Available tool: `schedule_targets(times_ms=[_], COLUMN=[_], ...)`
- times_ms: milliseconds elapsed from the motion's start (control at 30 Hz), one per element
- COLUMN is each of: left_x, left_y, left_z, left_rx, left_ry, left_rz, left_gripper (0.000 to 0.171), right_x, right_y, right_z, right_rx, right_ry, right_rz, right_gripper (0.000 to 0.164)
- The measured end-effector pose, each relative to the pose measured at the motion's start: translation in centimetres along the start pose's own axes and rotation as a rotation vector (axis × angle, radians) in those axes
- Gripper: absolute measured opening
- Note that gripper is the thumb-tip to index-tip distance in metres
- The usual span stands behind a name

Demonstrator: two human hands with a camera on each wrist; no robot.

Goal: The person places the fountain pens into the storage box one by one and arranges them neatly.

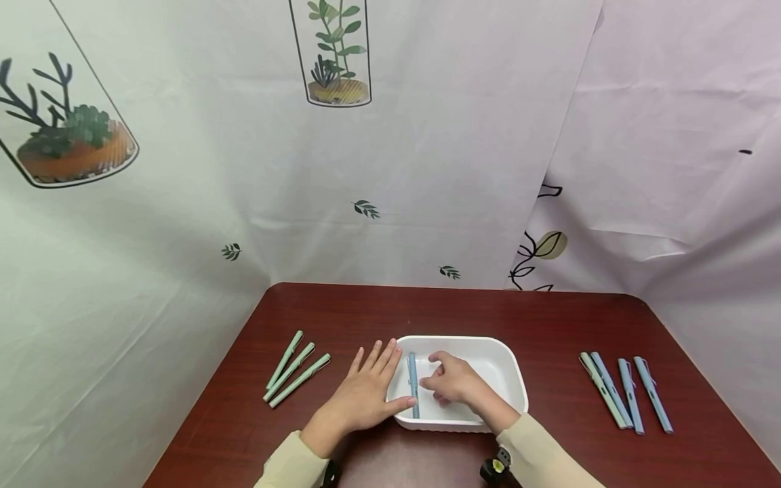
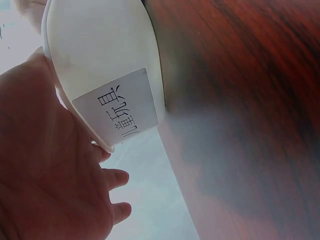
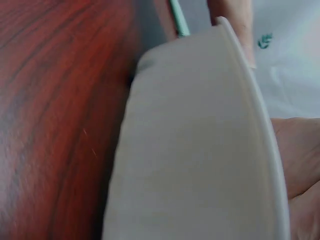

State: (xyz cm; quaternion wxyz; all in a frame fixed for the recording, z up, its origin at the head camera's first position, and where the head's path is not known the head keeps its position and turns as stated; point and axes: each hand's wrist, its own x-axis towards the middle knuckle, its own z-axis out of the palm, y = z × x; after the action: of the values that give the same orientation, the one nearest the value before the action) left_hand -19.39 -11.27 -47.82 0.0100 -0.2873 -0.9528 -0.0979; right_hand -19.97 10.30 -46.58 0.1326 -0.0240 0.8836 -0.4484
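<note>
A blue pen lies lengthwise away from me inside a white plastic tray, near its left wall. My left hand is spread over the tray's left rim with straight fingers, its thumb reaching over toward the pen. Above the tray floor, my right hand hovers just right of the pen, thumb and forefinger apart and nothing seen between them. The left wrist view shows a label with printed characters on the tray's side. In the right wrist view the tray wall hides most of that hand.
Several green pens lie fanned out on the dark red table to the left. On the right are a green pen and several blue pens. A patterned white cloth hangs behind the table.
</note>
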Motion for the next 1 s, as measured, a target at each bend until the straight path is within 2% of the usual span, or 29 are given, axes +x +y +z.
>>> schedule_targets(times_ms=[267,633,867,1000], left_x=[0.0,0.0,-0.1,-0.1], left_y=[0.0,0.0,0.0,0.0], left_z=[0.0,0.2,0.0,0.0], left_rx=[-0.018,-0.039,-0.044,-0.046], left_ry=[-0.008,-0.013,-0.006,-0.005], left_rz=[-0.01,-0.02,-0.013,-0.011], left_gripper=[0.095,0.095,0.094,0.094], right_x=[-1.1,-3.0,-4.3,-4.8], right_y=[0.5,0.8,1.3,1.7], right_z=[-2.0,-4.1,-5.8,-6.8], right_rx=[0.037,0.056,0.144,0.13], right_ry=[0.035,0.127,0.147,0.164], right_rz=[-0.001,-0.02,-0.043,-0.017], right_gripper=[0.058,0.054,0.056,0.057])
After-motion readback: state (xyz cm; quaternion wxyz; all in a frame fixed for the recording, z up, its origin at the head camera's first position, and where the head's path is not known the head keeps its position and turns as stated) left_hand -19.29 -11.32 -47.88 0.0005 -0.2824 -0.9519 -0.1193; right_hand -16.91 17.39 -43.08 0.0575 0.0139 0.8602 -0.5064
